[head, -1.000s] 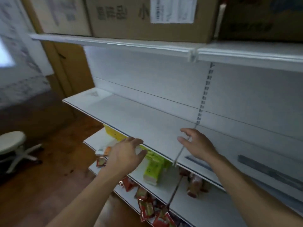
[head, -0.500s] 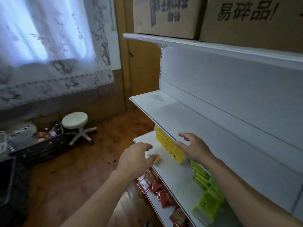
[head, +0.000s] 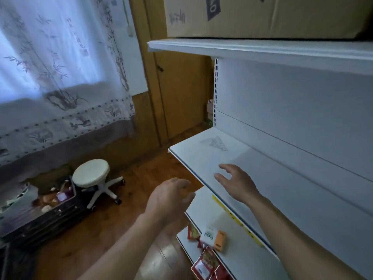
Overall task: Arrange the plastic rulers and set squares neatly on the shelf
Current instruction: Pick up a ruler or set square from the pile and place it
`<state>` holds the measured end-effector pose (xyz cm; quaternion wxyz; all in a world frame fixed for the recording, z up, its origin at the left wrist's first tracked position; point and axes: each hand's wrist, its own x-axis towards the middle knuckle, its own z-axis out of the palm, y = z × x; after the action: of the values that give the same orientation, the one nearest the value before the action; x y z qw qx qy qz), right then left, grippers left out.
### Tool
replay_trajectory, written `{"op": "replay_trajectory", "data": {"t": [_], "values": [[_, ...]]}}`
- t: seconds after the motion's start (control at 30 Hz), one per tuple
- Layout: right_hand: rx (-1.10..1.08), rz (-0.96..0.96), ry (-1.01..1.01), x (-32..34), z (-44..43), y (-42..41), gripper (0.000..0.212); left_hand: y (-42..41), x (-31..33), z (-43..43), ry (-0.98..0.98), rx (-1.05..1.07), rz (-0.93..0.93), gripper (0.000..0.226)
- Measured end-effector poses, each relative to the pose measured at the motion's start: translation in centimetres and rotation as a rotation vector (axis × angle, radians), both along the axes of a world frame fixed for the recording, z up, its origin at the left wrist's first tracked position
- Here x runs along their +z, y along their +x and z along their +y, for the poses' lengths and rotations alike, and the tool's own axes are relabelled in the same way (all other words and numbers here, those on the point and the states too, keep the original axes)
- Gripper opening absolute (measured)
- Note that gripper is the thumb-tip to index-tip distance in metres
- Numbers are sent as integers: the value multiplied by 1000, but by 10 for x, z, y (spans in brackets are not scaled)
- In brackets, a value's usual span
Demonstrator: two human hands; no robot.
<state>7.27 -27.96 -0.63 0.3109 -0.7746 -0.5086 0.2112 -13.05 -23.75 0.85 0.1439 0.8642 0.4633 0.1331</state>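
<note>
Right hand (head: 237,183) above shelf (head: 193,156), faint set square (head: 215,142) beyond it.

free: wide gap between middle shelf (head: 282,188) and top shelf (head: 262,50) | obstacle: set square (head: 215,142) flat at left end

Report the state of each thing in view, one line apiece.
left hand: open, empty, in front of the middle shelf.
right hand: open, empty, over the middle shelf.
set square: flat at the middle shelf's far end, untouched.
stool: upright on the floor.
tissue pack: lying on a lower shelf.
curtain: drawn.
</note>
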Motion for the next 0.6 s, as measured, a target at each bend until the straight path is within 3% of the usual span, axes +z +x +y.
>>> {"op": "replay_trajectory", "data": {"t": [0.17, 0.33, 0.6], "values": [[-28, -7, -55, -6, 58, 3, 46, 16, -1, 78, -25, -56, -47, 38], [-201, -75, -31, -18, 118, 8, 45, 43, -12, 164, -112, -185, -62, 38], [-365, -243, -198, -33, 194, 10, 62, 70, -18, 267, -121, -431, -49, 41]]}}
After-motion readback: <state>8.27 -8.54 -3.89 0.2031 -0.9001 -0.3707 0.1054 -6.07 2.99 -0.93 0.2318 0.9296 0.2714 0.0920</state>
